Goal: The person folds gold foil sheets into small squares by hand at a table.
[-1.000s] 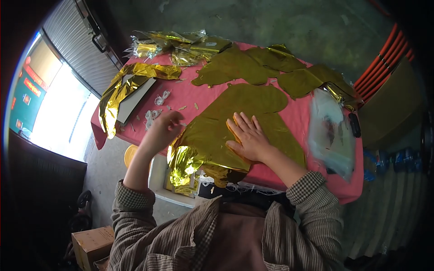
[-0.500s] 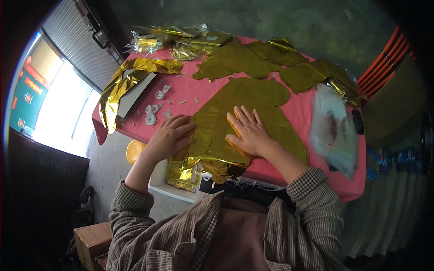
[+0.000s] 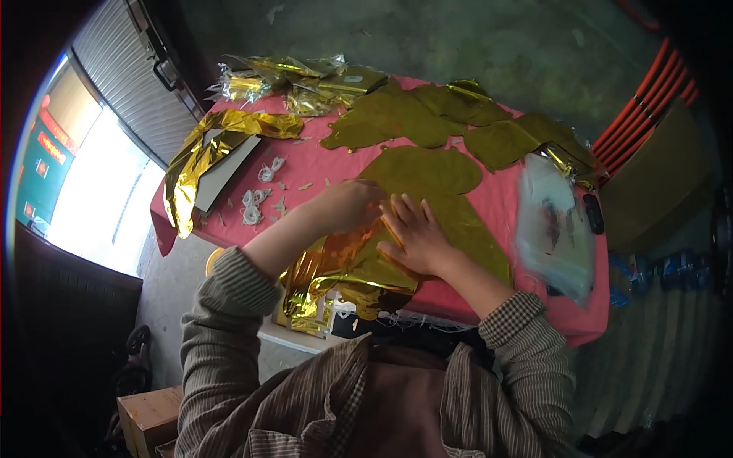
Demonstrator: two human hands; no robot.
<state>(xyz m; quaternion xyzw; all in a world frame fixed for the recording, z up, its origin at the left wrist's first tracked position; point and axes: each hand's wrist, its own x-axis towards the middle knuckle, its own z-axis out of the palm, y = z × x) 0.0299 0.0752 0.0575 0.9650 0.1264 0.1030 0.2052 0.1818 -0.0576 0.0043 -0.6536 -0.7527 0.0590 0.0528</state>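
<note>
A flat, uninflated gold foil balloon (image 3: 462, 233) lies on the pink-covered table (image 3: 305, 164), its crumpled near-left part reaching over the front edge. My left hand (image 3: 353, 204) is closed with the fingertips curled down at the foil, and the left side of the balloon is drawn up and folded inward beneath it. Part of that grip is hidden behind the hand. Spread flat, my right hand (image 3: 418, 240) presses on the middle of the foil, just right of the left hand. Further flat gold foil balloons (image 3: 393, 114) lie beyond it.
Clear plastic bags (image 3: 553, 229) lie at the right, beside a black object (image 3: 593, 214). White string bundles (image 3: 256, 204) and small pale pieces are at the left, near a foil-draped white board (image 3: 229, 174). Packaged foil (image 3: 321, 88) sits at the far edge. Below the front edge is a white box (image 3: 294, 336).
My left hand has moved right and away from me, from flat on the foil to a closed grip, folding its left side inward. My right hand stays nearly in place.
</note>
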